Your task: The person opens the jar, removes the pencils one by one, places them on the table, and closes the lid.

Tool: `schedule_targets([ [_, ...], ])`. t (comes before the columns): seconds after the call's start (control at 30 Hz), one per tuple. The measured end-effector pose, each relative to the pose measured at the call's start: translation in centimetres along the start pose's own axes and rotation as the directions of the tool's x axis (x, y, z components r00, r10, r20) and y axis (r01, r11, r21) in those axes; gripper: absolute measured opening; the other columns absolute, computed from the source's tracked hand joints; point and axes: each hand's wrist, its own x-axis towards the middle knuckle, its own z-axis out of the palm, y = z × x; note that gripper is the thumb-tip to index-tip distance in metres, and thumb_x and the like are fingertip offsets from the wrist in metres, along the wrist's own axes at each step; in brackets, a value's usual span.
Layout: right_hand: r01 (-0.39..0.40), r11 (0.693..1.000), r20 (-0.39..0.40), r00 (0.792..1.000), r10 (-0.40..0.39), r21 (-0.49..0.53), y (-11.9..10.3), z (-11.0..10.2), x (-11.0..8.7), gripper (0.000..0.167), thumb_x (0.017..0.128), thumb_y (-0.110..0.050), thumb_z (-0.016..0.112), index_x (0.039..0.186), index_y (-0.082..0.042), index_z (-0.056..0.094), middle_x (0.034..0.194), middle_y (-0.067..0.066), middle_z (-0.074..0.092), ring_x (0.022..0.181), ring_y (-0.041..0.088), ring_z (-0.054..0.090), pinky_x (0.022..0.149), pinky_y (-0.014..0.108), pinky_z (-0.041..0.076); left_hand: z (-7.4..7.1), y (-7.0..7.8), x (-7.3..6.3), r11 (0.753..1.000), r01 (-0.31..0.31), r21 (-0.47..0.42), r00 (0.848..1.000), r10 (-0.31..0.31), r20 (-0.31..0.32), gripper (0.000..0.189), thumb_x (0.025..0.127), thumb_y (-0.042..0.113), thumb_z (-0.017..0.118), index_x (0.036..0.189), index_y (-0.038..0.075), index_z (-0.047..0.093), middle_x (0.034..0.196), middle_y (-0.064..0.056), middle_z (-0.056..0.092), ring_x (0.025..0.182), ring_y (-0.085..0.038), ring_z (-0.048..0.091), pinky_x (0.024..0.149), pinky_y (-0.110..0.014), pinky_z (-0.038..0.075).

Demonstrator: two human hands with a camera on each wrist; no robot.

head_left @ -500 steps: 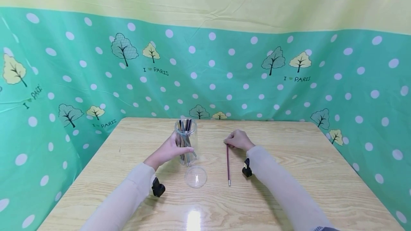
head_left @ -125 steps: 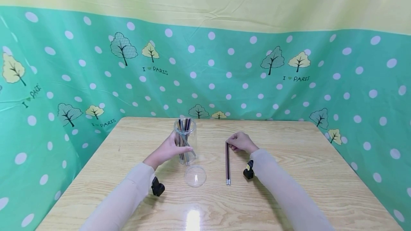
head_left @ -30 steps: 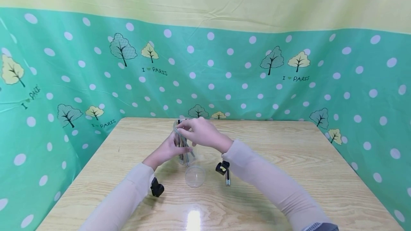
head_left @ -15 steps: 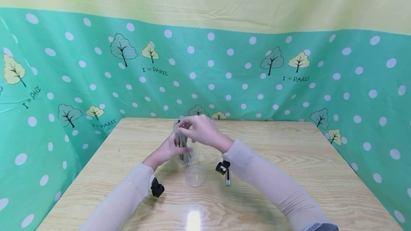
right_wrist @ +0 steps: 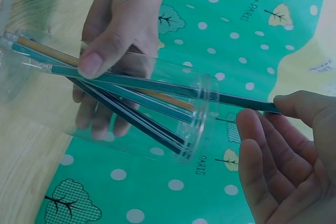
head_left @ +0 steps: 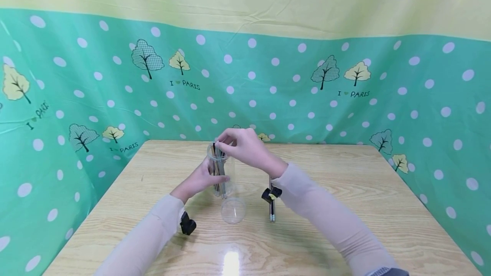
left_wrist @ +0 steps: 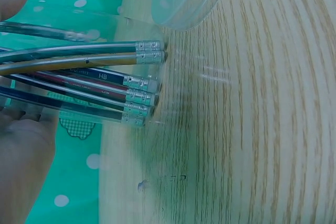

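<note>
My left hand [head_left: 199, 180] grips a clear plastic jar [head_left: 230, 167] around its side, thumb at the front. Several pencils [left_wrist: 115, 59] stand inside, their metal-ringed eraser ends at the jar's bottom. Above the mouth, my right hand [head_left: 247, 148] pinches the tip of a dark green pencil [right_wrist: 244, 100] between thumb and fingers. That pencil sticks partly out past the rim [right_wrist: 207, 98], its eraser end still within the jar. In front of the jar lies a round clear lid [head_left: 233, 211]. To its right, two pencils [head_left: 272, 212] lie side by side, partly hidden by my right wrist camera.
Everything is on a light wood-grain table [head_left: 172, 250]. A green and yellow printed curtain [head_left: 268, 71] hangs behind it and along both sides. Black cameras are strapped to both wrists.
My right hand has gone from the pencils on the table to the jar's mouth, and has just risen slightly with a pencil. Earlier, one pencil lay on the table; now two do. My left hand stays put.
</note>
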Motion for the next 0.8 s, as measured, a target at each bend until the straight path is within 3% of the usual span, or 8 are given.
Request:
schedule_targets([
  [0.17,0.039,0.999,-0.043,0.998,-0.039,-0.007,-0.3,-0.8,0.0,0.012,0.097,-0.020,0.069,0.101,-0.011,0.075,0.086,-0.003,0.074,0.072,0.002,0.065,0.068,0.020,0.055,0.0,0.1,-0.1,1.000,0.017,0.015,1.000,-0.017,-0.009,0.096,0.085,0.020,0.082,0.158,0.022,0.020,0.153,-0.012,0.044,0.140,-0.031,0.039,0.115,-0.056,0.028],
  [0.47,0.055,0.998,-0.075,0.996,-0.052,0.028,-0.8,-2.0,-0.4,0.011,0.097,-0.019,0.068,0.101,-0.010,0.074,0.090,0.002,0.075,0.076,0.003,0.066,0.073,0.021,0.056,0.1,0.2,-0.1,0.997,0.060,0.049,0.998,-0.059,-0.036,0.091,0.084,0.024,0.083,0.154,0.018,0.025,0.147,-0.017,0.048,0.134,-0.031,0.044,0.113,-0.054,0.031],
  [0.8,0.103,0.995,-0.177,0.979,-0.099,0.014,-0.9,-3.9,-0.6,0.011,0.096,-0.020,0.070,0.101,-0.011,0.074,0.087,-0.002,0.074,0.076,0.006,0.065,0.068,0.027,0.055,0.1,0.1,0.1,0.993,0.089,0.071,0.995,-0.086,-0.051,0.091,0.084,0.024,0.083,0.154,0.017,0.025,0.144,-0.018,0.049,0.135,-0.034,0.042,0.114,-0.057,0.030],
])
